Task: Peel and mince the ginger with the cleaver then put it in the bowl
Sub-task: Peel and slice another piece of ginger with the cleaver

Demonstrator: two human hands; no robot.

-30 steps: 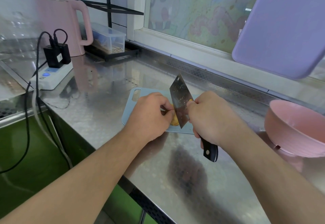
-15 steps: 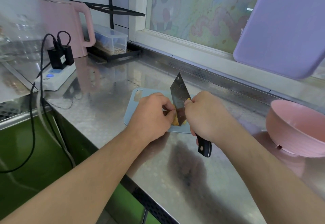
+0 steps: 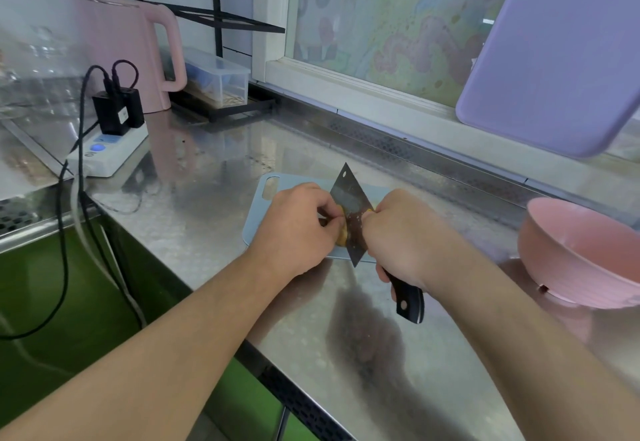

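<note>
Two bare forearms reach in from the near edge over a steel counter [image 3: 214, 232]. Right hand [image 3: 405, 236] curls its fingers round the black handle of the cleaver [image 3: 351, 212], whose blade stands tilted, its pierced tip pointing away and its lower corner over the near edge of the pale blue cutting board [image 3: 256, 219]. Left hand [image 3: 298, 229] pinches the ginger [image 3: 342, 238] with curled fingers; the yellow piece shows only as a sliver between the left fingertips and the blade's flat, touching both, above the board. Pink bowl [image 3: 581, 253] sits on the counter to the right, well apart from both hands. Farther back on the left lie a white power strip [image 3: 107, 156] with black plugs, a pink kettle [image 3: 128, 49] and a clear lidded box [image 3: 218, 77]. Lilac board [image 3: 554, 52] leans at the window, upper right.
</note>
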